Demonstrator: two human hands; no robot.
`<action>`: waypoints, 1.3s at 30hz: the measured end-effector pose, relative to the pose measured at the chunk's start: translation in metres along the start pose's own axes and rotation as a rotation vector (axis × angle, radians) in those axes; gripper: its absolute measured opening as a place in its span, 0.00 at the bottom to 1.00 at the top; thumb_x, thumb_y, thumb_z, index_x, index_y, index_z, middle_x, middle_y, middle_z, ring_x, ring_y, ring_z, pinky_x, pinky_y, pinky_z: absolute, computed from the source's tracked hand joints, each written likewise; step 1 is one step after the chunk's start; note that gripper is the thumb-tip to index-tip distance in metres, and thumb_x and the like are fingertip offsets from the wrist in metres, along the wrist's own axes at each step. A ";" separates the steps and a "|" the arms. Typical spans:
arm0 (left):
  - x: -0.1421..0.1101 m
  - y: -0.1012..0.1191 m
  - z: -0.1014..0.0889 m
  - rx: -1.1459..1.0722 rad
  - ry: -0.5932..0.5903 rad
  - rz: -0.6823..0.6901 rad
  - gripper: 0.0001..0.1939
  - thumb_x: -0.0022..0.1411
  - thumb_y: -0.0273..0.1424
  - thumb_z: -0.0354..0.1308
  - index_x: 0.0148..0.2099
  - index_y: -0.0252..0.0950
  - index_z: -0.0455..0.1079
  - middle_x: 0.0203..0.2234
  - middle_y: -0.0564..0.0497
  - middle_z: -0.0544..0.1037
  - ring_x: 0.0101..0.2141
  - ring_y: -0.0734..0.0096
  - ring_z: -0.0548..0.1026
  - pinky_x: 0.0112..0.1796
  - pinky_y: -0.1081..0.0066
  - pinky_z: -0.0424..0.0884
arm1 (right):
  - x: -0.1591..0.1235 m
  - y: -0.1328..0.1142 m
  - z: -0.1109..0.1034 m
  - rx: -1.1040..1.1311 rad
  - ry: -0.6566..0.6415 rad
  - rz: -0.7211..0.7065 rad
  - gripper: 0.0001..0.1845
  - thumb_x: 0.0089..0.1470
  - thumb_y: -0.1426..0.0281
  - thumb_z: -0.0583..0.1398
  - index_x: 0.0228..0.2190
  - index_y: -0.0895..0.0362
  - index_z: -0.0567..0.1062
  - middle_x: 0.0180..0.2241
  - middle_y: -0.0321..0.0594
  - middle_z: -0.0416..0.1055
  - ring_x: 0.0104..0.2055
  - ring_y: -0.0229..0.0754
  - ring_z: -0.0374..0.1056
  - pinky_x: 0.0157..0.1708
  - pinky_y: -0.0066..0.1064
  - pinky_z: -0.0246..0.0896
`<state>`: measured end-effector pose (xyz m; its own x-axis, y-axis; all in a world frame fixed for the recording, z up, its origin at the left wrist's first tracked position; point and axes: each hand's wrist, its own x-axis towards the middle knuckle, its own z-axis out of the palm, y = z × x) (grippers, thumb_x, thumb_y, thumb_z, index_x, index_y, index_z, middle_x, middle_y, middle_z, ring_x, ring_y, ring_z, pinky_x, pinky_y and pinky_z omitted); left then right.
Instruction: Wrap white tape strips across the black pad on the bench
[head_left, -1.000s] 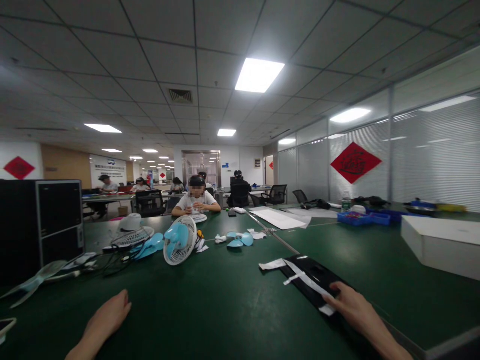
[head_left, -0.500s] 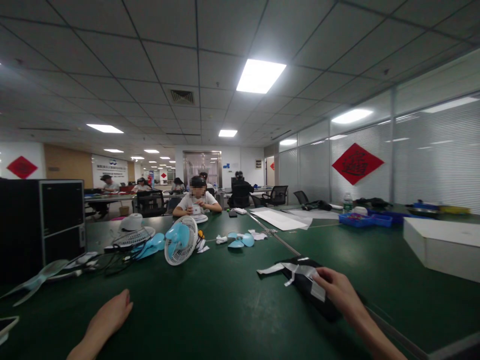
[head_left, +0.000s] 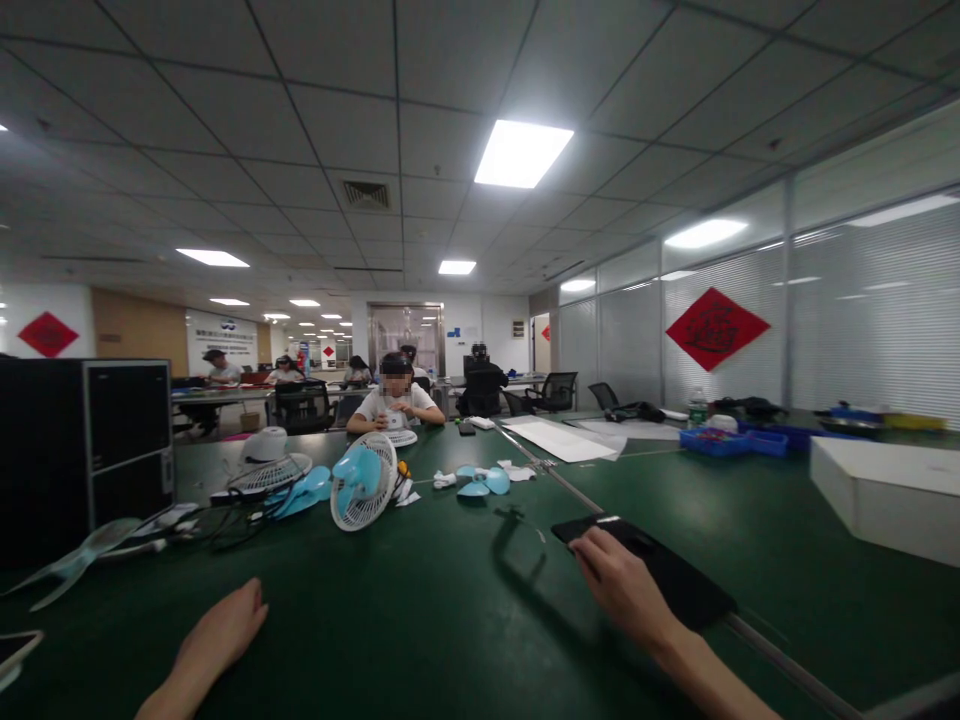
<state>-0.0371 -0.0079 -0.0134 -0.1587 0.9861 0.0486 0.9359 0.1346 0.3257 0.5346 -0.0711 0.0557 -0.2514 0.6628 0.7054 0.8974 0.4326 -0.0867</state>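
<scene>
My left hand (head_left: pixel 223 632) rests on the green table at the left, fingers curled in, with nothing seen in it. My right hand (head_left: pixel 622 585) is closed above the near-left side of a flat black pad (head_left: pixel 679 570), its fingertips pinched together. Left of these fingertips, a thin blurred curve and a branching dark shadow show over the tabletop; what the fingers hold cannot be made out. Farther off stand a white fan grille with light-blue blades (head_left: pixel 365 482) and a loose light-blue fan blade (head_left: pixel 480 481).
A black computer tower (head_left: pixel 127 440) stands at the left, near cables and a pale fan blade (head_left: pixel 82 562). White sheets (head_left: pixel 559 438), a blue tray (head_left: pixel 712 440) and a white box (head_left: pixel 885 490) lie to the right. Across the table, a person (head_left: pixel 395 400) handles a white part.
My right hand has moved left and turned. The pale strips seen at its fingers over the black pad no longer show, and more of the pad is uncovered. My left hand has stayed put.
</scene>
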 end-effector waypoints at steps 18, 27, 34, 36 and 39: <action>-0.002 0.003 -0.004 0.007 -0.010 -0.012 0.11 0.58 0.35 0.42 0.37 0.37 0.63 0.37 0.42 0.76 0.36 0.61 0.75 0.36 0.66 0.67 | 0.007 0.086 -0.010 -0.259 -0.256 0.516 0.15 0.55 0.66 0.53 0.38 0.63 0.73 0.41 0.53 0.70 0.44 0.50 0.67 0.41 0.36 0.60; -0.004 0.005 -0.006 0.007 -0.038 -0.025 0.11 0.59 0.36 0.43 0.37 0.37 0.64 0.37 0.43 0.77 0.37 0.61 0.75 0.36 0.66 0.68 | 0.006 0.132 -0.002 -0.248 -0.343 0.681 0.12 0.53 0.67 0.55 0.31 0.60 0.76 0.35 0.50 0.76 0.37 0.48 0.72 0.31 0.31 0.60; -0.009 0.013 -0.007 0.034 0.020 -0.027 0.11 0.59 0.35 0.43 0.38 0.36 0.64 0.38 0.42 0.76 0.38 0.60 0.75 0.37 0.66 0.68 | 0.018 0.125 -0.019 -0.300 -0.142 0.642 0.23 0.59 0.63 0.46 0.42 0.63 0.75 0.43 0.55 0.73 0.44 0.53 0.69 0.39 0.37 0.61; -0.010 0.014 -0.007 0.025 0.021 -0.027 0.11 0.59 0.35 0.44 0.38 0.36 0.64 0.38 0.42 0.76 0.38 0.61 0.75 0.36 0.66 0.68 | 0.030 0.110 -0.026 -0.283 -0.040 0.588 0.24 0.59 0.61 0.47 0.43 0.63 0.75 0.43 0.54 0.73 0.43 0.52 0.69 0.40 0.37 0.61; -0.007 0.009 -0.006 -0.019 -0.003 -0.048 0.12 0.59 0.35 0.45 0.41 0.36 0.65 0.39 0.42 0.76 0.39 0.61 0.75 0.36 0.66 0.69 | 0.052 0.068 -0.028 -0.173 -0.008 0.422 0.21 0.58 0.61 0.50 0.41 0.61 0.76 0.41 0.50 0.73 0.42 0.49 0.68 0.42 0.35 0.60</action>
<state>-0.0294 -0.0140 -0.0052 -0.2019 0.9790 0.0299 0.9212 0.1794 0.3453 0.5925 -0.0246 0.1063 0.1473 0.7639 0.6283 0.9691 0.0157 -0.2462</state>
